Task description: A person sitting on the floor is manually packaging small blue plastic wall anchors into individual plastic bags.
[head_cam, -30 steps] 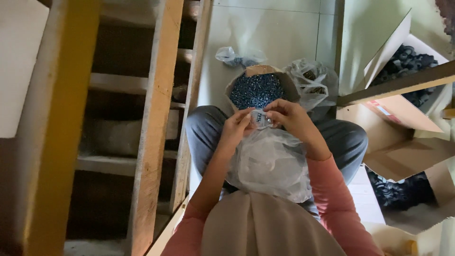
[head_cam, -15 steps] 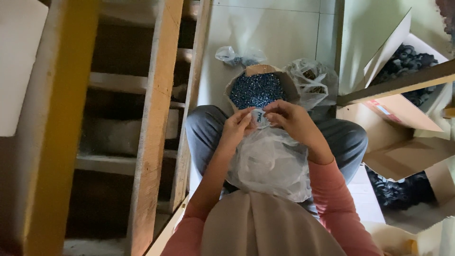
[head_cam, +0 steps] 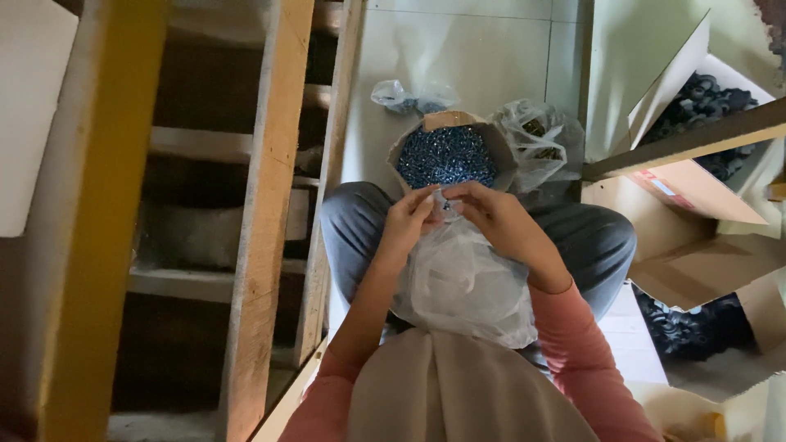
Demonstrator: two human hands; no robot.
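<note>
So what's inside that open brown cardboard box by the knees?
The open brown cardboard box is heaped with small shiny dark blue pieces. Whatever lies beneath that top layer is covered.

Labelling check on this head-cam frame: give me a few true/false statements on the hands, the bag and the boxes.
1. Both hands meet at the top of a clear plastic bag in the lap. True: left hand, right hand.
2. The open box ahead of the knees holds small dark blue pieces. True.
3. The right hand reaches into that box. False: it stays at the bag, fingers pinching something small there.
4. The bag lies on the floor beside the wooden frame. False: it rests on the lap.
5. Cartons at right hold dark parts. True.
</note>
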